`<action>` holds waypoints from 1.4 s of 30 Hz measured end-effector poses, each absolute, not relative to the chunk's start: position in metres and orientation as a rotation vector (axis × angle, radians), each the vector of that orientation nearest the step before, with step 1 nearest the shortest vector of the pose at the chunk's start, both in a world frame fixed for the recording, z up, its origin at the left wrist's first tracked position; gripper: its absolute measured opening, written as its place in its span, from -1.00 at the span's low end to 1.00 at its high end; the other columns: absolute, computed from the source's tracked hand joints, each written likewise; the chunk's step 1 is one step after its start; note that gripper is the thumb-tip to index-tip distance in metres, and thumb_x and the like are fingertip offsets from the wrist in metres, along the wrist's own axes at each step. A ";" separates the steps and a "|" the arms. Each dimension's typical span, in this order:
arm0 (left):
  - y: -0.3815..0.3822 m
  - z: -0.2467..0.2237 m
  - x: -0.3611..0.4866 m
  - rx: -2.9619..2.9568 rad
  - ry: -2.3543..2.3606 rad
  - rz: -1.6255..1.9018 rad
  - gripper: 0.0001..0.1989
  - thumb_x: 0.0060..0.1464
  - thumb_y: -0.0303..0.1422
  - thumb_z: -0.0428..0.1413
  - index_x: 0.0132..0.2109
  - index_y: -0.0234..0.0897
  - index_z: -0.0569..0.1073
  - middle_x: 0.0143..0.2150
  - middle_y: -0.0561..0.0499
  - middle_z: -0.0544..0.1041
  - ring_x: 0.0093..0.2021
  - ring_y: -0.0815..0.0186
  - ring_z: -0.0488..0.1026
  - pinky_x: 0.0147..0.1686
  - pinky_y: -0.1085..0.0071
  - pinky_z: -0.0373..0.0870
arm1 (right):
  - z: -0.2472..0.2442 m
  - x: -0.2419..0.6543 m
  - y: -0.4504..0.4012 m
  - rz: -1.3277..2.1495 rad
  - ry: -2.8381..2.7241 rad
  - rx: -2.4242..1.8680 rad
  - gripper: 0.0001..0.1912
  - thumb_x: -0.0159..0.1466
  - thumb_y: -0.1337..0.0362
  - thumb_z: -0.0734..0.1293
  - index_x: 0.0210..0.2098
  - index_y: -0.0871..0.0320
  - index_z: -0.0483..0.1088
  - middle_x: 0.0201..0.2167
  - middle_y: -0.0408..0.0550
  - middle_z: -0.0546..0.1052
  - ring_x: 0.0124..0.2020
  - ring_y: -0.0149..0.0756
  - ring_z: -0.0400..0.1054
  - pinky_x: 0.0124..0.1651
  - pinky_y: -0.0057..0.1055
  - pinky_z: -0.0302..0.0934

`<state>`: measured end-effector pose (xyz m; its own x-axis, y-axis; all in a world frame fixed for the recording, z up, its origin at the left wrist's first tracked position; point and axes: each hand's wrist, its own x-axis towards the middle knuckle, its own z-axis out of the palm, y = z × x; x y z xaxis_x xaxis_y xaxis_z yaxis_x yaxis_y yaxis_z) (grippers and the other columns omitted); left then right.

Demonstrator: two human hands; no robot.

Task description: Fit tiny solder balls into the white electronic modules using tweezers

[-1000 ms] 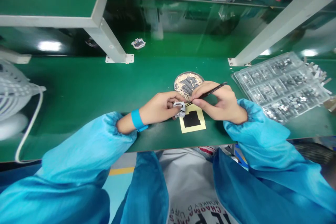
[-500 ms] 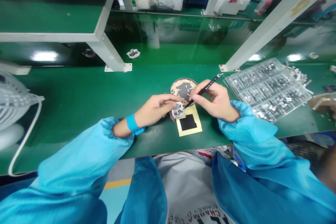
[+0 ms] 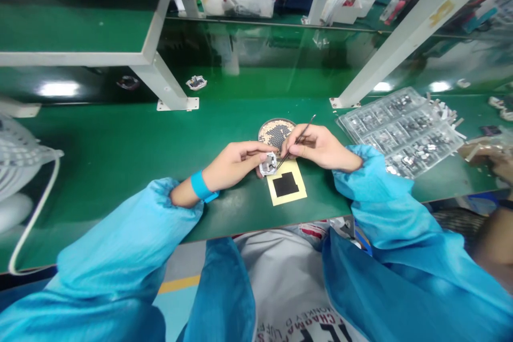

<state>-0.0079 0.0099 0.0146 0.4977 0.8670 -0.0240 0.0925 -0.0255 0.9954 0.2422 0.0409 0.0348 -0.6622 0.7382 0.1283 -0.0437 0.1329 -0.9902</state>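
Observation:
My left hand [image 3: 236, 164] pinches a small white-and-metal frame-shaped part [image 3: 268, 164] between thumb and fingers. My right hand [image 3: 316, 147] is shut on a slim pair of tweezers [image 3: 306, 127], whose tips reach the part's right side. Just behind the hands sits a round dish [image 3: 276, 132] holding small dark beads on a pale, speckled surface, partly hidden by my fingers. Below the part lies a yellow card with a black square [image 3: 286, 185], its upper edge close to the part.
A clear blister tray of small metal parts [image 3: 401, 133] lies to the right on the green bench [image 3: 120, 133]. A white fan [image 3: 16, 165] with a cable stands at left. Shelf legs rise behind. A co-worker's hand [image 3: 497, 166] holds something at far right.
The whole view has shifted slightly. My right hand has moved left and lower, and the tweezers now stand steeper, with their tips still at the part. The co-worker's hand has come into view at right.

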 end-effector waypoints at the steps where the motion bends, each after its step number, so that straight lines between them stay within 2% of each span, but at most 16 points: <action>1: 0.011 0.013 -0.008 1.482 0.869 0.761 -0.61 0.23 -0.18 0.23 0.07 -0.38 0.61 -0.19 -0.15 0.67 -0.39 0.33 0.55 -0.34 0.42 0.54 | 0.035 0.244 0.044 1.632 -1.791 -0.663 -0.80 0.35 0.23 0.45 -0.21 0.25 0.42 -0.23 0.04 0.63 -0.16 -0.34 0.55 -0.03 -0.38 0.45; 6: 0.011 0.014 -0.010 1.535 0.981 0.758 -0.58 0.20 -0.13 0.24 0.07 -0.34 0.62 -0.21 -0.13 0.67 -0.36 0.31 0.55 -0.33 0.44 0.49 | 0.037 0.249 0.048 1.760 -1.689 -0.665 -0.65 0.29 0.08 0.49 -0.25 0.22 0.36 -0.30 -0.03 0.60 -0.29 -0.38 0.52 -0.21 -0.43 0.42; 10: 0.013 0.020 -0.009 1.467 1.039 0.777 -0.58 0.14 -0.15 0.29 0.05 -0.32 0.55 -0.24 -0.12 0.65 -0.37 0.29 0.56 -0.46 0.49 0.39 | 0.046 0.268 0.036 1.712 -1.540 -0.726 -0.52 0.36 -0.15 0.34 -0.34 0.14 0.24 -0.43 -0.11 0.52 -0.43 -0.38 0.42 -0.29 -0.37 0.36; 12: 0.012 0.020 -0.007 1.380 1.005 0.809 -0.56 0.00 -0.23 0.37 -0.01 -0.28 0.47 -0.22 -0.09 0.64 -0.37 0.28 0.58 -0.43 0.48 0.43 | 0.056 0.292 0.026 1.525 -1.577 -0.880 -0.52 0.38 -0.18 0.29 -0.31 0.14 0.27 -0.51 -0.19 0.40 -0.52 -0.42 0.30 -0.38 -0.39 0.28; 14: 0.010 0.019 -0.004 1.323 0.997 0.832 -0.50 -0.11 -0.28 0.42 -0.06 -0.25 0.39 -0.22 -0.06 0.63 -0.37 0.25 0.60 -0.42 0.45 0.48 | 0.069 0.329 0.016 1.109 -1.726 -1.177 -0.54 0.38 -0.15 0.30 -0.26 0.16 0.38 -0.53 -0.21 0.31 -0.54 -0.44 0.17 -0.44 -0.43 0.13; 16: 0.007 0.019 -0.001 1.330 1.023 0.807 -0.48 -0.09 -0.24 0.42 -0.02 -0.26 0.40 -0.21 -0.07 0.63 -0.36 0.23 0.61 -0.44 0.44 0.49 | 0.080 0.373 0.006 0.522 -1.888 -1.580 -0.59 0.33 -0.07 0.38 -0.29 0.19 0.46 -0.49 -0.14 0.37 -0.47 -0.42 0.17 -0.39 -0.41 0.06; 17: 0.005 0.019 0.000 1.352 1.042 0.779 -0.48 -0.05 -0.21 0.40 0.01 -0.28 0.43 -0.22 -0.09 0.63 -0.36 0.23 0.61 -0.46 0.45 0.48 | 0.083 0.395 0.002 0.345 -1.940 -1.810 -0.63 0.31 -0.03 0.39 -0.31 0.19 0.49 -0.53 -0.15 0.35 -0.49 -0.41 0.14 -0.40 -0.39 0.01; 18: 0.004 0.020 0.001 1.377 1.062 0.747 -0.49 -0.01 -0.18 0.39 0.03 -0.30 0.48 -0.24 -0.10 0.63 -0.37 0.24 0.60 -0.47 0.46 0.46 | 0.085 0.414 -0.003 0.278 -1.977 -2.017 -0.64 0.29 -0.01 0.40 -0.34 0.20 0.50 -0.56 -0.14 0.35 -0.52 -0.41 0.13 -0.40 -0.37 -0.02; 20: 0.003 0.021 0.002 1.409 1.101 0.689 -0.52 0.03 -0.14 0.37 0.02 -0.34 0.55 -0.31 -0.10 0.63 -0.42 0.29 0.57 -0.52 0.50 0.39 | 0.081 0.444 -0.014 0.454 -2.075 -2.226 -0.65 0.25 0.00 0.43 -0.30 0.19 0.55 -0.52 -0.11 0.44 -0.49 -0.38 0.22 -0.37 -0.36 0.04; 23: 0.003 0.022 0.003 1.384 1.137 0.665 -0.55 0.03 -0.12 0.37 -0.05 -0.36 0.60 -0.39 -0.09 0.62 -0.54 0.38 0.48 -0.60 0.53 0.25 | 0.067 0.461 -0.031 0.687 -2.049 -2.169 -0.54 0.21 -0.08 0.43 -0.15 0.20 0.55 -0.36 -0.06 0.55 -0.37 -0.33 0.33 -0.28 -0.38 0.14; 26: 0.004 0.020 0.003 1.326 1.140 0.688 -0.55 0.03 -0.09 0.37 -0.09 -0.36 0.61 -0.41 -0.09 0.61 -0.55 0.39 0.45 -0.61 0.53 0.18 | 0.057 0.457 -0.040 0.633 -1.988 -2.176 -0.51 0.19 -0.10 0.43 -0.17 0.23 0.52 -0.39 -0.06 0.52 -0.38 -0.31 0.32 -0.31 -0.37 0.14; 31: 0.004 0.014 0.003 1.213 1.078 0.716 -0.53 0.19 -0.03 0.23 -0.02 -0.38 0.60 -0.48 -0.10 0.58 -0.57 0.40 0.39 -0.60 0.52 0.12 | 0.060 0.456 -0.036 0.474 -2.002 -2.358 -0.68 0.12 0.12 0.53 -0.23 0.16 0.49 -0.24 0.05 0.61 -0.26 -0.13 0.46 -0.19 -0.27 0.25; 35: 0.004 0.016 0.002 1.165 1.043 0.799 -0.60 0.19 -0.12 0.22 -0.05 -0.41 0.61 -0.39 -0.14 0.62 -0.51 0.36 0.48 -0.59 0.50 0.13 | 0.067 0.464 -0.021 0.526 -2.055 -2.360 -0.67 0.07 0.22 0.58 -0.19 0.15 0.54 -0.27 0.07 0.63 -0.26 -0.06 0.51 -0.18 -0.17 0.32; 38: 0.004 0.020 0.001 1.181 1.054 0.852 -0.63 0.15 -0.18 0.23 -0.05 -0.41 0.61 -0.36 -0.13 0.64 -0.49 0.34 0.51 -0.57 0.49 0.17 | 0.079 0.440 -0.010 0.446 -2.108 -2.121 -0.62 0.10 0.07 0.58 -0.14 0.09 0.63 -0.31 0.06 0.64 -0.30 -0.07 0.53 -0.23 -0.14 0.33; 40: 0.004 0.021 0.000 1.189 1.049 0.884 -0.64 0.14 -0.23 0.23 -0.03 -0.41 0.61 -0.34 -0.14 0.65 -0.46 0.32 0.54 -0.56 0.48 0.19 | 0.090 0.402 -0.005 0.376 -2.096 -1.827 -0.66 0.18 -0.06 0.52 -0.18 0.00 0.64 -0.28 -0.02 0.65 -0.30 -0.09 0.52 -0.24 -0.13 0.33; 42: 0.004 0.021 -0.001 1.183 1.040 0.902 -0.65 0.13 -0.28 0.21 0.00 -0.42 0.61 -0.36 -0.13 0.64 -0.45 0.31 0.55 -0.54 0.48 0.21 | 0.098 0.353 0.003 0.545 -2.063 -1.460 -0.70 0.19 -0.02 0.53 -0.22 0.04 0.63 -0.25 -0.03 0.65 -0.24 -0.12 0.52 -0.20 -0.18 0.37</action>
<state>-0.0006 0.0042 0.0209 0.2856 0.9459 -0.1538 -0.0182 0.1658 0.9860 0.3532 0.0026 0.0977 -0.2598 0.9446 0.2007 0.7222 0.3280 -0.6090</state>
